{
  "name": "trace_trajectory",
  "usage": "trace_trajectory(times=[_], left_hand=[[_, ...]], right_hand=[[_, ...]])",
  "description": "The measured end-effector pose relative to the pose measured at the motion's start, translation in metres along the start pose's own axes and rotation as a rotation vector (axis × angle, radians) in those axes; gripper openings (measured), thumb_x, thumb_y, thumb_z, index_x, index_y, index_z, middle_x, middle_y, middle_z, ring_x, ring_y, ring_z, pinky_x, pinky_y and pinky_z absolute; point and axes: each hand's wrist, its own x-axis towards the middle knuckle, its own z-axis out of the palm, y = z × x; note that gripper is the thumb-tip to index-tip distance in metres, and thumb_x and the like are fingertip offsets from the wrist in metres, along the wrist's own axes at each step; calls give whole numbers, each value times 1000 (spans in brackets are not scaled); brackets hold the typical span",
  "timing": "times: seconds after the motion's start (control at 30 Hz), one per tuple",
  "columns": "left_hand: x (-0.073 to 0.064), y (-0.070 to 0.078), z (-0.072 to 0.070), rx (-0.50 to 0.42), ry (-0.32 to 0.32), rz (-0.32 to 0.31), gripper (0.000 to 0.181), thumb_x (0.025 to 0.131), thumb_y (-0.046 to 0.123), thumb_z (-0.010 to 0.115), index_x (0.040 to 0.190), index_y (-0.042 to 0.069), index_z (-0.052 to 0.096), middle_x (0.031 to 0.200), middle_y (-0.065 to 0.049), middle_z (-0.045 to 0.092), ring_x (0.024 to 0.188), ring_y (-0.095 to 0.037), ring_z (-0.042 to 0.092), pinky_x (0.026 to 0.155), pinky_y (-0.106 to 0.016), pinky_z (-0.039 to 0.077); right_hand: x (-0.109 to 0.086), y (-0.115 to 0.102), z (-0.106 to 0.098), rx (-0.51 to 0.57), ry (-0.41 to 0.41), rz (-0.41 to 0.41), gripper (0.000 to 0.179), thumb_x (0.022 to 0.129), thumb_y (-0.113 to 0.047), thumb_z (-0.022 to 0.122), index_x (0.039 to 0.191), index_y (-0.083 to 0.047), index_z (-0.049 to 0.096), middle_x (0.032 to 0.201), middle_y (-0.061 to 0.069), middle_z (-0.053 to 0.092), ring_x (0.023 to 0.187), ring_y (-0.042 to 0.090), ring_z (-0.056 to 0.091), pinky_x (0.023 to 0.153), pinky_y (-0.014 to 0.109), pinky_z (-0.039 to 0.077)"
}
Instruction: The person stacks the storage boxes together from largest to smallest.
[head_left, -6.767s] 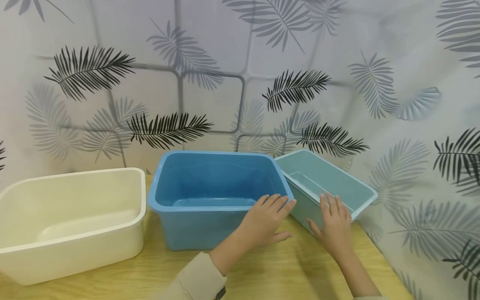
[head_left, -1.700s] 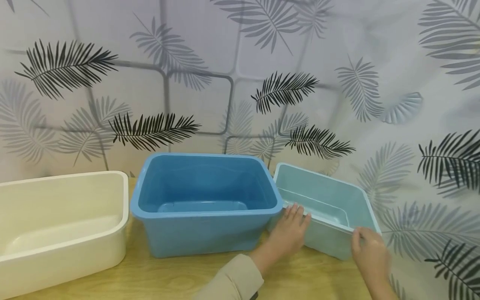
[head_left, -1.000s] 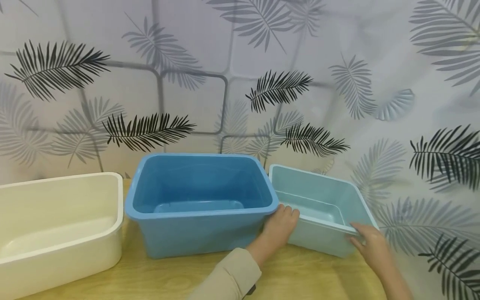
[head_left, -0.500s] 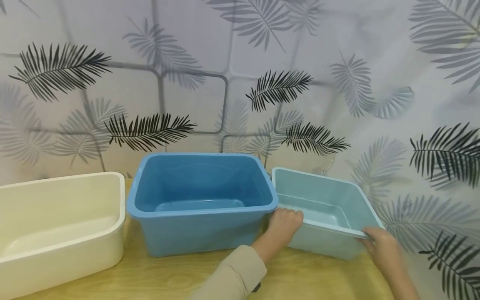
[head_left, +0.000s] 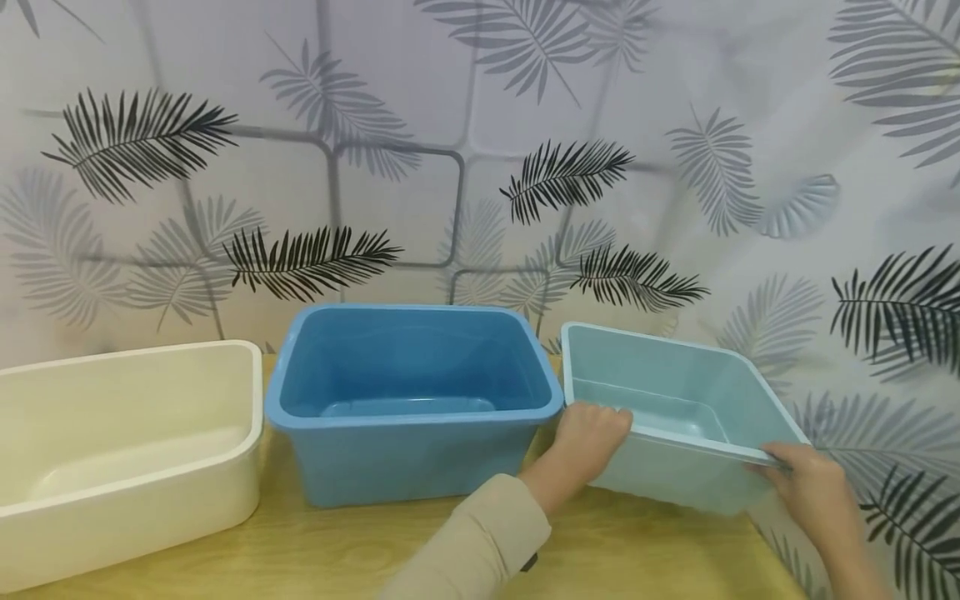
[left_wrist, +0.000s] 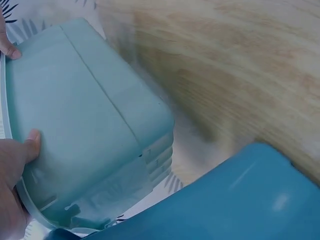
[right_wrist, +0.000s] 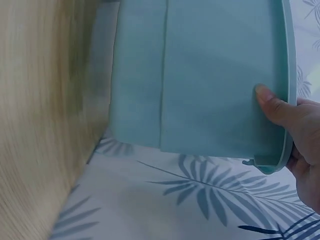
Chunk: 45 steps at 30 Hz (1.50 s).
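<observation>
A light teal plastic bin (head_left: 667, 467) stands at the right, by the table's right edge, and is held at its front rim by both hands. My left hand (head_left: 588, 442) grips the rim near its left end, with the fingers curled over the top. In the left wrist view its thumb presses the bin's outer wall (left_wrist: 85, 115). My right hand (head_left: 813, 483) pinches the rim at the front right corner. The right wrist view shows that thumb on the outer wall, with the fingers mostly hidden behind the rim. Whether the bin's base touches the table cannot be told.
A deeper blue bin (head_left: 420, 458) stands just left of the teal one, close to the left hand. Farther left is a cream bin (head_left: 150, 525). All rest on a wooden table (head_left: 337, 550) before a leaf-patterned curtain (head_left: 420, 200).
The teal bin, earlier angled behind the blue bin's corner, has turned to face forward. Both hands have taken hold of its rim, and it has shifted right, away from the blue bin.
</observation>
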Motion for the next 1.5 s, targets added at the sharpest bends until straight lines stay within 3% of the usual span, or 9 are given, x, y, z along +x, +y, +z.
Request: trace_trajectory(times=[0.23, 0.43, 0.6, 0.67, 0.8, 0.9, 1.2, 1.33, 1.5], left_hand=[[9, -2, -14, -18, 16, 12, 10, 89, 31, 61, 81, 24, 61, 63, 14, 60, 48, 0, 40, 39, -16, 34], [17, -9, -31, -26, 28, 0, 11, 87, 37, 62, 85, 26, 64, 69, 15, 65, 53, 1, 52, 44, -17, 42], [25, -18, -51, -39, 10, -14, 12, 87, 39, 60, 90, 28, 65, 76, 16, 67, 59, 0, 58, 46, -18, 45], [28, -23, -59, -34, 23, -23, 13, 87, 40, 60, 91, 29, 66, 76, 17, 68, 56, 1, 55, 45, -17, 43], [34, -34, -75, -4, 64, -36, 15, 86, 42, 58, 90, 30, 66, 73, 17, 67, 49, 1, 43, 41, -15, 37], [37, -41, -84, -5, 76, -37, 17, 86, 43, 57, 92, 30, 66, 76, 17, 68, 51, 1, 44, 42, -14, 36], [40, -58, -107, -8, 82, -21, 22, 87, 43, 55, 96, 26, 66, 80, 14, 69, 56, 1, 49, 45, -13, 37], [36, -66, -116, -1, 64, -25, 23, 87, 44, 54, 96, 26, 66, 80, 14, 69, 58, 1, 54, 47, -13, 40], [30, -80, -123, 3, 101, -29, 23, 86, 43, 53, 93, 25, 66, 79, 13, 70, 62, -1, 61, 52, -14, 45]], right_hand=[[12, 5, -19, 13, 18, -34, 67, 76, -54, 37, 76, 6, 66, 70, 28, 64, 64, 46, 60, 60, 55, 48], [27, 3, -34, -25, -47, 41, 30, 57, -12, 77, 78, 7, 66, 78, 34, 63, 71, 52, 59, 65, 60, 47], [41, 5, -44, -51, -90, 73, 30, 62, -13, 78, 80, 8, 64, 81, 35, 62, 73, 53, 59, 65, 60, 47], [43, 23, -37, -68, -78, 58, 46, 76, -41, 66, 82, 5, 64, 80, 32, 63, 72, 50, 60, 63, 58, 48], [50, 67, -19, -83, -95, 72, 40, 79, -38, 67, 88, 0, 64, 85, 27, 65, 76, 46, 61, 65, 56, 48], [59, 87, -15, -98, -89, 50, 27, 70, -13, 77, 91, -1, 64, 87, 25, 65, 77, 42, 61, 67, 55, 47], [79, 107, -11, -132, -21, -19, 35, 61, -10, 82, 91, -2, 66, 88, 24, 67, 77, 43, 63, 69, 57, 48], [86, 91, -19, -115, -4, -39, 34, 62, -19, 82, 88, -1, 67, 86, 25, 67, 74, 43, 63, 67, 56, 49], [105, 16, -60, -88, 10, -79, 41, 70, -32, 72, 83, 6, 66, 84, 31, 65, 71, 48, 61, 60, 55, 48]])
